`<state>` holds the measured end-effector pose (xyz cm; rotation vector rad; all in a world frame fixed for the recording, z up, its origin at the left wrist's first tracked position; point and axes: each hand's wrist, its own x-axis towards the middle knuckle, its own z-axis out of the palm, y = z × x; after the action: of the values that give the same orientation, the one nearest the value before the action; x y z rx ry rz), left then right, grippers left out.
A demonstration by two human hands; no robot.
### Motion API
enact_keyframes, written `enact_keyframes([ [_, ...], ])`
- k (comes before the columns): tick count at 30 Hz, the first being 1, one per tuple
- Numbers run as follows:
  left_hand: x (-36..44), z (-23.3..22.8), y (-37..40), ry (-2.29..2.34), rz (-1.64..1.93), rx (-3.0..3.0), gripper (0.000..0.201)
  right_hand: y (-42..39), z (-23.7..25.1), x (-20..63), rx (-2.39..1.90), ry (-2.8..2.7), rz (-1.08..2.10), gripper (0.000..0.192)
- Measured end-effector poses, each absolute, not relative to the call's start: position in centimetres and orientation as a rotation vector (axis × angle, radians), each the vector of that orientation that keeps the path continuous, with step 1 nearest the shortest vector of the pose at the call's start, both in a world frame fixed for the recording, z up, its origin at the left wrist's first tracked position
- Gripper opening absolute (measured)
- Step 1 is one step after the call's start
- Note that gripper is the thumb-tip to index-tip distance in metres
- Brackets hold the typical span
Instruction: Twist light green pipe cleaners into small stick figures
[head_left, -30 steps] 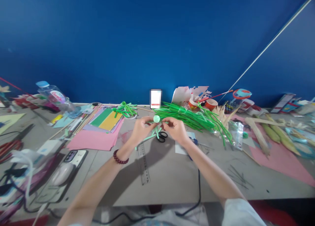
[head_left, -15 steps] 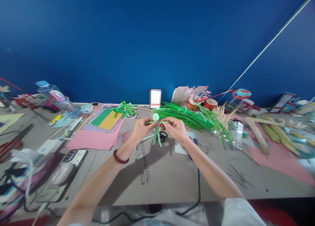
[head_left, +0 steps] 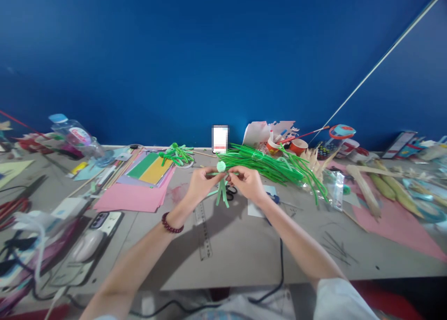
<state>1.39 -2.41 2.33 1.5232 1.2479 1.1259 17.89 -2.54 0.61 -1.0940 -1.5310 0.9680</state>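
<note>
Left hand (head_left: pixel 199 184) and right hand (head_left: pixel 248 184) each pinch one arm of a green figure (head_left: pixel 221 183), holding it upright above the tabletop (head_left: pixel 244 250) so its legs hang free.

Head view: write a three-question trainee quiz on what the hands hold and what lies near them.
1. What do the left hand and right hand hold between them?
2. True or false: the scissors are in the right hand.
3. The clear ruler lies: A) on the pink paper, B) on the table under the left wrist, C) on the green pipe cleaner pile.

Key: 1. A pale green pipe cleaner figure. 2. False. 3. B.
</note>
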Motion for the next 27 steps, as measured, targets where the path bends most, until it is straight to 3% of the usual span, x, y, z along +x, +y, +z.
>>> enact_keyframes([
  [6,1.0,2.2,-1.8,1.161,1.17,1.39,0.029,-2.6,2.1,18.1,-0.911,-1.404,1.252,0.031],
  [11,0.9,2.2,-1.6,1.199,1.204,1.321,0.029,-2.4,2.0,18.5,-0.911,-1.404,1.186,0.031],
  [16,1.0,2.2,-1.6,1.2,1.202,1.382,0.029,-2.4,1.7,18.4,-1.002,-1.502,0.977,0.024],
  [21,1.3,2.0,-1.5,1.14,1.466,1.273,0.037,-3.1,1.6,18.3,-1.06,-1.602,0.466,0.017],
  [27,1.7,2.3,-2.4,0.812,1.111,1.193,0.027,-3.4,0.5,18.1,-0.965,-1.844,0.218,0.02],
])
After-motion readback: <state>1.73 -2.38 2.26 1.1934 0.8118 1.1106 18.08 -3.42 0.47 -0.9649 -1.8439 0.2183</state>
